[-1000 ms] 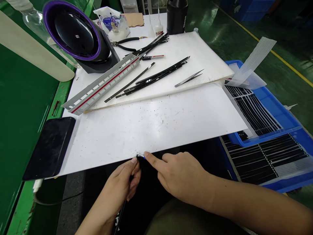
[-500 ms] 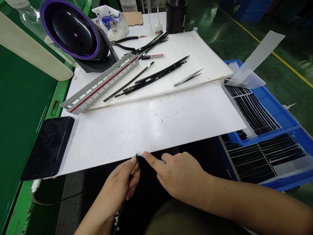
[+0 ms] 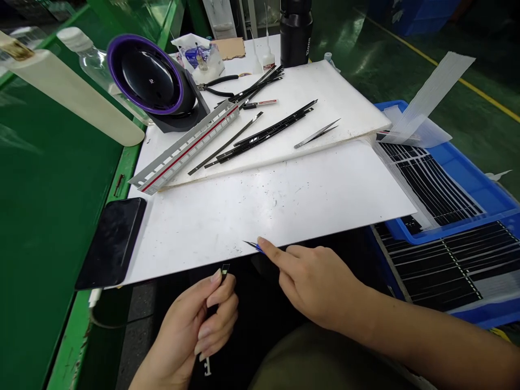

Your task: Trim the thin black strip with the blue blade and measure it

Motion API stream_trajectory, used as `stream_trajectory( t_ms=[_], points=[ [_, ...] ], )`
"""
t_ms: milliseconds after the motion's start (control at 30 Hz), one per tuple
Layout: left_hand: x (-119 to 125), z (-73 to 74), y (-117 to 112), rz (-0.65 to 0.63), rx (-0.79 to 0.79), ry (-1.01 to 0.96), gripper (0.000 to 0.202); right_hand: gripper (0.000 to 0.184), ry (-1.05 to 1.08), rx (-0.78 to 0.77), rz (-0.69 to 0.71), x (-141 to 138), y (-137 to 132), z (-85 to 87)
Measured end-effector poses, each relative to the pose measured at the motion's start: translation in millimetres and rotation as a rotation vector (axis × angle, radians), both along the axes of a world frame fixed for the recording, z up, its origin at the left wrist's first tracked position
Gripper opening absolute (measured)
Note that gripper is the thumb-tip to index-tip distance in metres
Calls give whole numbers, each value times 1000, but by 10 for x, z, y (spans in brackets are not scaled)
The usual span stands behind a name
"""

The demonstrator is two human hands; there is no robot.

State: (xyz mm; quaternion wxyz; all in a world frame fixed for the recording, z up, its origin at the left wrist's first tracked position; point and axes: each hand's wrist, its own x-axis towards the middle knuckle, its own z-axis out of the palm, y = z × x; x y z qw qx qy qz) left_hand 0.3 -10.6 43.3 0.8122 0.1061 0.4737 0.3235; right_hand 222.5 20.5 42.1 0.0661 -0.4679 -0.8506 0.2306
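Dark strip (image 3: 225, 270) upright in the left hand (image 3: 209, 317), just off the near edge of the table (image 3: 190, 233). Pinched between thumb and forefinger, other fingers curled in; only the top end showing, with a small light patch, lower length mostly hidden. Right hand (image 3: 320, 281) to the right, closed round a slim blue-handled tool (image 3: 257, 247), forefinger laid along it, pointed tip aimed left over the table. Tip and strip end apart, no contact.

Progress, by judgement: probably partway through a single piece, or pausing to check its end. Cannot tell whether finished; end too small to read. Dark specks (image 3: 275, 201) scattered on the table, likely waste from such work.

On the white pad (image 3: 349, 100): lone strip (image 3: 225, 143), near bundle (image 3: 268, 131), far crossed pile (image 3: 260, 85). Cannot tell which done, which left. Far right, blue tray (image 3: 467, 170) with strips in rows (image 3: 436, 187), apparently unworked; much left, perhaps. Tweezers (image 3: 317, 134) right of the near bundle, out of use.
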Motion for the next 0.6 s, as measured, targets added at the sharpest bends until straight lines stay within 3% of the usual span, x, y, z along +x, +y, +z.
stream_trajectory(
  t_ms=[167, 400, 600],
  points=[
    [22, 19, -5, 4, -1, -123, 45, 57, 25, -31, -4, 37, -36, 41],
    [98, -220, 92, -57, 126, 406, 44, 55, -53, 16, 33, -51, -24, -10],
    [85, -311, 127, -98, 131, 452, 45, 53, -70, 1, 76, -112, 21, -58]
  ],
)
